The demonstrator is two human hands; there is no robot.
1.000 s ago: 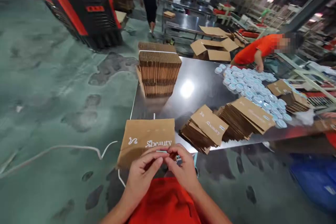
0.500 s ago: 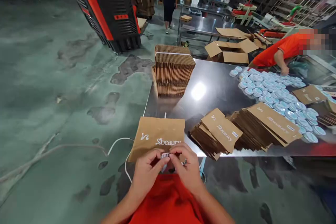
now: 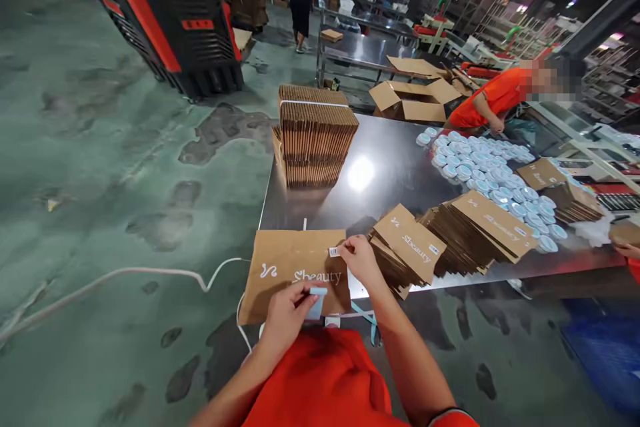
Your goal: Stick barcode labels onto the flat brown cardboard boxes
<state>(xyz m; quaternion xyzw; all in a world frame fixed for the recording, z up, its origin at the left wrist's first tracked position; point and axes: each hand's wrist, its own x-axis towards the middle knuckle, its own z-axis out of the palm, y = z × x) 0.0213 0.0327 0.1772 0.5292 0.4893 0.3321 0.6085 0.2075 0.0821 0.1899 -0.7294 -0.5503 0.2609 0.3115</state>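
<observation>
In front of me a flat brown cardboard mailer (image 3: 295,250) printed "Sbeauty" lies at the near left corner of the metal table. My right hand (image 3: 359,259) pinches a small white barcode sticker (image 3: 334,252) over the mailer's upper right corner; whether it touches the cardboard I cannot tell. Lower down, closer to my body, my left hand (image 3: 289,310) is closed on a light blue strip of label backing (image 3: 316,305). Beside my right forearm lies a fanned stack of brown mailers (image 3: 410,243), the top one bearing a similar sticker.
A strapped bundle of folded cardboard (image 3: 317,137) stands farther back on the metal table (image 3: 385,173). Another fanned stack (image 3: 493,227) and many round blue-white packs (image 3: 480,163) lie to the right. A co-worker in orange (image 3: 490,100) leans in there. A white cable (image 3: 150,271) trails left.
My hands, together at the strip before, have parted. The right has carried a sticker up and right to the mailer's corner; the left keeps the backing strip. The view has swung right.
</observation>
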